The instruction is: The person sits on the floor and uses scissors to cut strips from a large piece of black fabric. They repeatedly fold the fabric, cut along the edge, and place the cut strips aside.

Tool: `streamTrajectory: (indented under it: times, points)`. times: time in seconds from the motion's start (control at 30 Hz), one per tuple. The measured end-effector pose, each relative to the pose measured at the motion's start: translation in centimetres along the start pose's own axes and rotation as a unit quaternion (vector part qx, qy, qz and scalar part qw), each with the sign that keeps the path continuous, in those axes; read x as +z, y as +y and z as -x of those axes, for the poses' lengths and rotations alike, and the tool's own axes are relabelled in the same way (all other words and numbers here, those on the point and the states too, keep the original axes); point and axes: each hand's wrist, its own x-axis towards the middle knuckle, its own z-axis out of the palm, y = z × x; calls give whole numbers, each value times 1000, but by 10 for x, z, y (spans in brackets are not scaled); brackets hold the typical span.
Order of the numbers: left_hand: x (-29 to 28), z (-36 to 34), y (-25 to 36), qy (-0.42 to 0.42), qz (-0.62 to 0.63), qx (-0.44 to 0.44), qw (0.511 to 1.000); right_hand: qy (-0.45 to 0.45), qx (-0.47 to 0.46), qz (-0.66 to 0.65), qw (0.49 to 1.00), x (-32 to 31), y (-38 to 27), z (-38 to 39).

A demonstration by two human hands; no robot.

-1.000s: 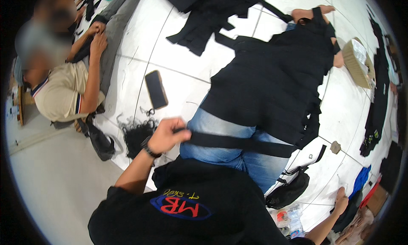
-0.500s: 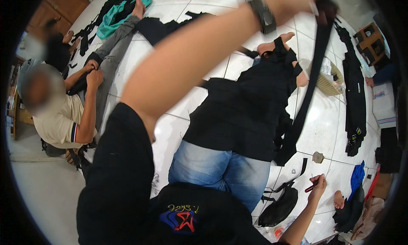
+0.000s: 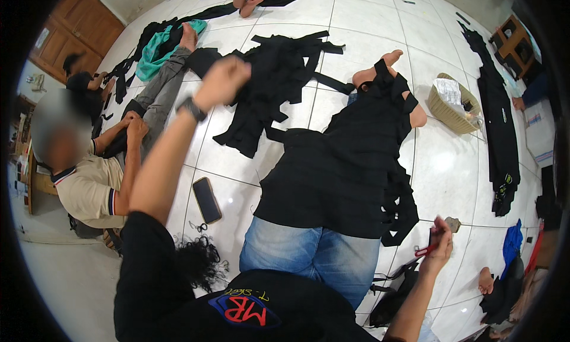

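Note:
A broad black cloth (image 3: 332, 176) with loose straps lies over my jeans-clad legs (image 3: 309, 244), its cut strips bunched by my right thigh. My left hand (image 3: 222, 84), a dark band at its wrist, is raised at the left with fingers curled in; it is slightly blurred and nothing shows in it. Behind it a heap of black strips (image 3: 276, 75) lies on the floor. My right hand (image 3: 438, 247), low at the right, grips a small red-handled tool (image 3: 423, 250); its working end cannot be made out.
A phone (image 3: 206, 199) and a black curly tangle (image 3: 203, 265) are at my left. A person (image 3: 89, 170) sits there, hands on dark cloth. To the right are a wicker basket (image 3: 454, 107), a long black cloth (image 3: 499, 134), a small brownish lump (image 3: 453, 224) and a black bag (image 3: 395, 297).
My left hand has let go of the black strap and swung from the upper right to the left. The strap has dropped beside my thigh. My right hand has risen slightly.

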Motion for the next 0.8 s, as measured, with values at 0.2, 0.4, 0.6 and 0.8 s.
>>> streamTrajectory:
  times: [0.2,0.4,0.6,0.8]
  points:
    - [128,165,103,44,168,105,979,-251,25,-291,923,148,-71,39]
    - [158,197,149,150,90,108,979,-432,162,-502,732,233,-93,94]
    - [135,248,98,148,107,-16,983,-555,325,-401,652,233,-80,104]
    - [94,362,-22,120,-18,-286,950,-712,135,26,688,187,-85,66]
